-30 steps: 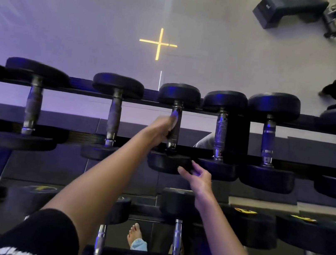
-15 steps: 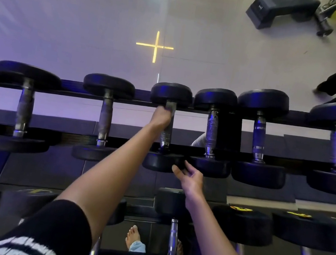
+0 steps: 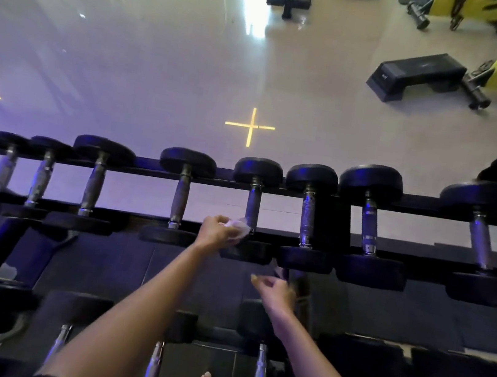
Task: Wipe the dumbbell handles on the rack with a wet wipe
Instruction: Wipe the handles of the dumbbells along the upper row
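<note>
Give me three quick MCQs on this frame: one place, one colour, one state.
1. Where along the dumbbell handle is the wet wipe?
A) at the far end
B) at the near end, by the near head
C) down on the lower rack row

2. What colour is the cross mark on the floor?
A) yellow
B) red
C) green

3. What is the left grip doing?
A) hanging empty
B) lifting a dumbbell off the rack
C) holding the wet wipe

Answers:
1 B: the wipe sits beside the handle's lower end, just above the near head.
2 A: the cross glows yellow against the pale floor.
3 C: the fingers are curled round the white wipe, and every dumbbell lies on the rack.
</note>
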